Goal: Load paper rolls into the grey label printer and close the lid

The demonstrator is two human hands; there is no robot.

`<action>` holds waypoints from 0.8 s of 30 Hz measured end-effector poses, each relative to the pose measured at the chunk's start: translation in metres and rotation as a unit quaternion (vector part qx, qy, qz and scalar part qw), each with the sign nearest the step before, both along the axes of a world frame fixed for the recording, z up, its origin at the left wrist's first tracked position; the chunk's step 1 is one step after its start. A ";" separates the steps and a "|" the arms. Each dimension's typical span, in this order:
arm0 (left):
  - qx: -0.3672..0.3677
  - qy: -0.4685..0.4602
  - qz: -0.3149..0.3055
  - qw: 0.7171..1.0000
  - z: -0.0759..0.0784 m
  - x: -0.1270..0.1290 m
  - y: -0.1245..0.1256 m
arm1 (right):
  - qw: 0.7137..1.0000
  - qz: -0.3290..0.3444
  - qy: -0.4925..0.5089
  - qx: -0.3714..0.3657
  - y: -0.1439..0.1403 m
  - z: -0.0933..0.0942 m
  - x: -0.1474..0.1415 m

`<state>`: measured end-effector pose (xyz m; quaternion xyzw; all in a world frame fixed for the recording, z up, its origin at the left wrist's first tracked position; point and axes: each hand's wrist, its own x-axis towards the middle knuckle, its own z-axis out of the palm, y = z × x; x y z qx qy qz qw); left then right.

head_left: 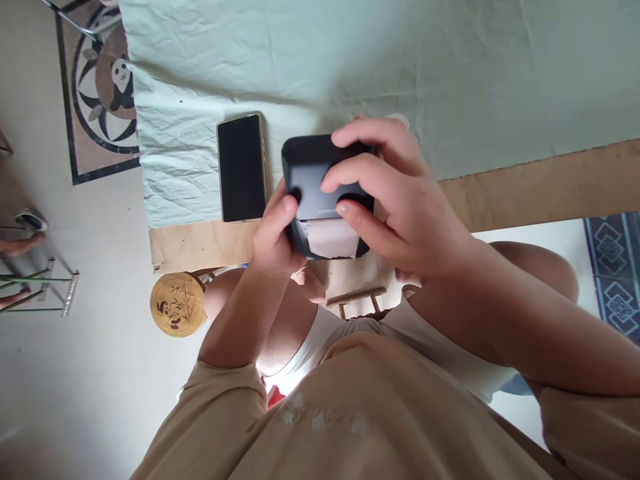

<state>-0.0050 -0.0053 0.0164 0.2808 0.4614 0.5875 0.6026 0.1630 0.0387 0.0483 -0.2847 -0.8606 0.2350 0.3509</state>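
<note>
A small black portable printer [320, 190] with rounded corners is held up over the table's front edge. A short strip of pale paper [333, 238] sticks out of its slot on the side toward me. My left hand [275, 233] grips the printer's left side, thumb on the near left edge and fingers hidden underneath. My right hand [395, 193] is round the right side, with thumb and two bent fingers on the top cover. To the left, a dark-screened smartphone [242, 168] in a clear case lies on the cloth.
A pale green cloth [300, 60] covers the table, leaving a wooden front edge [540, 183] bare. Behind my right hand shows part of a white round item [399, 120]. A round wooden stool [178, 304] stands below left. Another person's foot [23, 245] is at far left.
</note>
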 end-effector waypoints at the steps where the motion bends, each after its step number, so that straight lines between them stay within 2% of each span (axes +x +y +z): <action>1: 0.008 -0.012 -0.008 1.000 0.001 0.002 0.001 | 1.000 0.002 -0.009 0.001 0.002 0.002 0.004; 4: 0.026 -0.035 -0.027 0.999 0.002 0.004 0.003 | 1.000 -0.004 0.000 0.011 0.011 0.006 0.013; 9: -0.034 -0.039 -0.019 0.998 -0.004 0.003 0.005 | 1.000 -0.007 -0.017 -0.001 0.014 0.008 0.019; 17: 0.003 -0.047 -0.003 0.999 -0.009 -0.007 0.002 | 1.000 0.007 -0.031 0.005 0.004 0.005 0.007; 22: -0.042 -0.059 0.015 0.997 -0.007 -0.006 0.005 | 0.999 -0.025 -0.025 0.009 0.009 0.009 0.002; 24: -0.033 -0.065 0.008 0.997 -0.005 -0.005 0.005 | 0.998 -0.045 -0.010 0.032 0.011 0.011 0.001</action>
